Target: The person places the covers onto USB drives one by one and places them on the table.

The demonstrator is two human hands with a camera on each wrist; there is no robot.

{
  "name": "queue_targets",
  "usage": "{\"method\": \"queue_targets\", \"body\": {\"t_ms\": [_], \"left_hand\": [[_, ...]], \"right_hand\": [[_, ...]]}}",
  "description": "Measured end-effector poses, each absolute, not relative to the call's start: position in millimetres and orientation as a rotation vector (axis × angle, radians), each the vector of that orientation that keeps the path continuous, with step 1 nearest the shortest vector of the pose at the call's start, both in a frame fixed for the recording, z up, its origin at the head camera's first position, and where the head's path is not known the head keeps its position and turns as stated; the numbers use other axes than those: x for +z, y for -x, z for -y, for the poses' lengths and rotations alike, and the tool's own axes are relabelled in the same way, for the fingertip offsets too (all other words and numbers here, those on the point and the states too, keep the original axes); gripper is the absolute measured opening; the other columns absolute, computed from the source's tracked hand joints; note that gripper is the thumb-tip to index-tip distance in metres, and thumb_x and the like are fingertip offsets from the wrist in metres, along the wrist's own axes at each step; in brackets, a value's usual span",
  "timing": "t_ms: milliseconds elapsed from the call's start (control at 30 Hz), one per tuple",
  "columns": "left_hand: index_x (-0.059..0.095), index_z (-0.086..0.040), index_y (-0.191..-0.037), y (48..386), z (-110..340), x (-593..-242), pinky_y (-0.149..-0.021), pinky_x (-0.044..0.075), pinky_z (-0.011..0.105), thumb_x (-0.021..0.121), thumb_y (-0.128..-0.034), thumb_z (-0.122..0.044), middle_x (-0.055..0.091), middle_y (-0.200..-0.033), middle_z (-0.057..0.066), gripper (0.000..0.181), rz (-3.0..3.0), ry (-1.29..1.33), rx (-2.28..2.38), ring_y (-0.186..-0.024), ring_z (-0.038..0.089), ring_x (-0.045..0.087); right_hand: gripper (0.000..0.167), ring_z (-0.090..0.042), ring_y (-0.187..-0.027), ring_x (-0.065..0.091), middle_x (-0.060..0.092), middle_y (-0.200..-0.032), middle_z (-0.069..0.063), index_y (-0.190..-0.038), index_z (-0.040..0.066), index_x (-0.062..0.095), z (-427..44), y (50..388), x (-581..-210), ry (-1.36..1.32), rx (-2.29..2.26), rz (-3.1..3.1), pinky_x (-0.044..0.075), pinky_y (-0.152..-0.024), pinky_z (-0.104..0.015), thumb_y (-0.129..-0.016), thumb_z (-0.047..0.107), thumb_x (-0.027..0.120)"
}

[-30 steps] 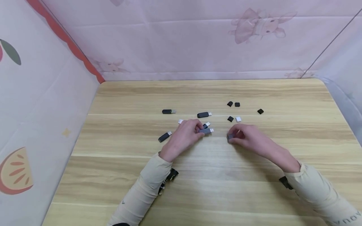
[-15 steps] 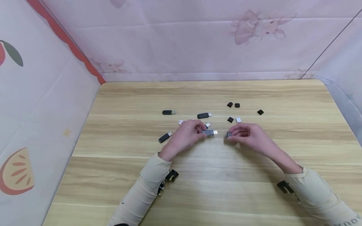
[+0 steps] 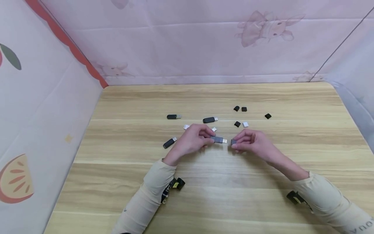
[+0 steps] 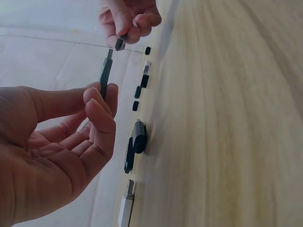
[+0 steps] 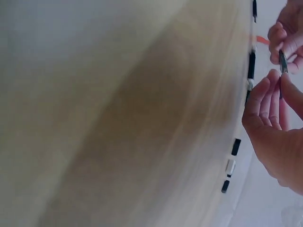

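My left hand (image 3: 193,139) pinches a grey USB stick (image 3: 217,139) by its rear end, with the metal plug pointing right. Across a small gap, my right hand (image 3: 257,143) pinches a small grey cap (image 3: 233,142) between thumb and fingers. Stick and cap are apart, nearly in line. The left wrist view shows the stick (image 4: 106,73) held above the table, its plug close to the cap (image 4: 120,43). Behind my left hand lie a white stick (image 3: 186,127) and another stick's metal plug (image 3: 214,129), both partly hidden.
Black sticks lie at the back left (image 3: 171,116), behind the hands (image 3: 208,120) and left of my left hand (image 3: 168,143). A white cap (image 3: 245,124) and several black caps (image 3: 237,124) lie behind my right hand, one farther right (image 3: 268,116).
My left hand has carried the grey stick a little right, off the stick behind it. My right hand has moved slightly left with the cap, narrowing the gap.
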State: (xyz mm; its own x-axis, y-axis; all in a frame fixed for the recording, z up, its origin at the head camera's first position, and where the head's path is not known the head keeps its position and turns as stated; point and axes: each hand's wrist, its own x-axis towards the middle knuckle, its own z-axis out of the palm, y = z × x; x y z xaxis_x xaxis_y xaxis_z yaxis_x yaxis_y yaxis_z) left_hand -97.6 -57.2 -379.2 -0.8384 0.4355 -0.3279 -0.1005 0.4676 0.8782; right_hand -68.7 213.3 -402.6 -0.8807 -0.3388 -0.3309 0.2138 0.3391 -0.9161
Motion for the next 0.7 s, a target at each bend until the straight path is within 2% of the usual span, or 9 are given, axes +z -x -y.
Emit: {"method": "queue_targets", "body": {"t_ms": [233, 533, 700], "left_hand": [[0.075, -0.007, -0.111, 95.0, 57.1, -383.5, -0.059, 0.055, 0.03, 0.075, -0.0966, -0.007, 0.078, -0.098, 0.017, 0.014, -2.136, -0.249, 1.353, -0.068, 0.021, 0.065], [0.074, -0.001, -0.108, 93.1, 56.6, -385.5, -0.057, 0.055, 0.028, 0.074, -0.0956, -0.002, 0.078, -0.096, 0.02, 0.013, -2.077, -0.272, 1.375, -0.063, 0.018, 0.064], [0.074, 0.0, -0.108, 92.6, 56.3, -386.1, -0.057, 0.055, 0.027, 0.074, -0.095, -0.001, 0.077, -0.095, 0.021, 0.013, -2.055, -0.286, 1.391, -0.062, 0.016, 0.063]], "right_hand": [[0.035, -0.014, -0.082, 0.078, 0.081, -0.101, -0.012, -0.118, -0.002, 0.069, -207.9, 66.1, -408.0, 0.113, -1.497, -2.197, 0.058, -0.066, -0.027, -0.091, 0.017, 0.083], [0.03, -0.015, -0.083, 0.078, 0.081, -0.098, -0.009, -0.114, 0.0, 0.07, -204.6, 65.0, -407.2, 0.145, -1.508, -2.202, 0.058, -0.067, -0.027, -0.092, 0.015, 0.082], [0.03, -0.015, -0.084, 0.077, 0.08, -0.1, -0.012, -0.114, -0.002, 0.07, -202.8, 64.9, -404.9, 0.161, -1.503, -2.197, 0.06, -0.069, -0.026, -0.092, 0.015, 0.083]]}}
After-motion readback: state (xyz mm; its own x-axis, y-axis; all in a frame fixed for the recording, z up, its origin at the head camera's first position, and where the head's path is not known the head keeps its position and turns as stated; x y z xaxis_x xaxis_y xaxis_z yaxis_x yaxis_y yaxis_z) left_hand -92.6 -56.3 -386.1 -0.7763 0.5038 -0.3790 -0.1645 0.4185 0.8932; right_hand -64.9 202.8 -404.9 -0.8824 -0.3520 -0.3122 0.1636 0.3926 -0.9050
